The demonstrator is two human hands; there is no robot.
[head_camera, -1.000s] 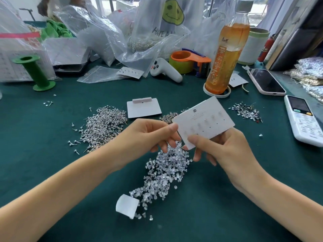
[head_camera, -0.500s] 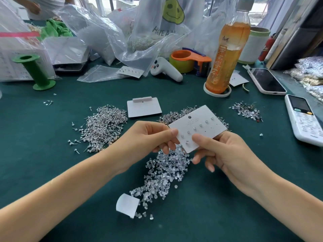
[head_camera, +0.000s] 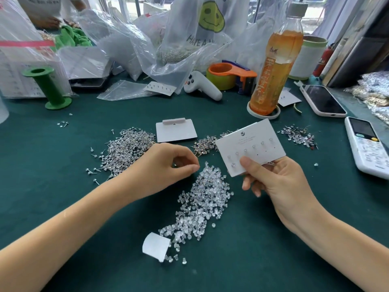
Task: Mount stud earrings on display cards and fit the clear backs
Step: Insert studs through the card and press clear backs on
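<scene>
The display card [head_camera: 251, 145] sits right of the frame's centre, raised off the green table [head_camera: 63, 207], pinched at its lower edge by my right hand [head_camera: 275, 182], thumb on the face and fingers curled behind. A row of studs runs across it, with one more stud in the lower row by my thumb and two bare holes further along that row.

My left hand [head_camera: 166, 167] is at centre frame, fingertips drawn together at the top of the pile of clear backs [head_camera: 202, 199]. I cannot tell whether a back is between them yet. I judge the step to be picking one back. To do it well I should take a single piece, hole facing outward, keep the card steady and tilted so the post shows, and push straight on so the stud does not tip.

The loose studs [head_camera: 124, 150] lie in a heap left of centre, with a blank card [head_camera: 175, 131] just beside them.

Further out, a curled paper scrap [head_camera: 155, 246] at lower centre lies at the tail of the pile of backs. The smiley plastic bag [head_camera: 195, 39] at upper centre holds silvery bits. The bottle [head_camera: 273, 66] to its right holds amber drink.
</scene>
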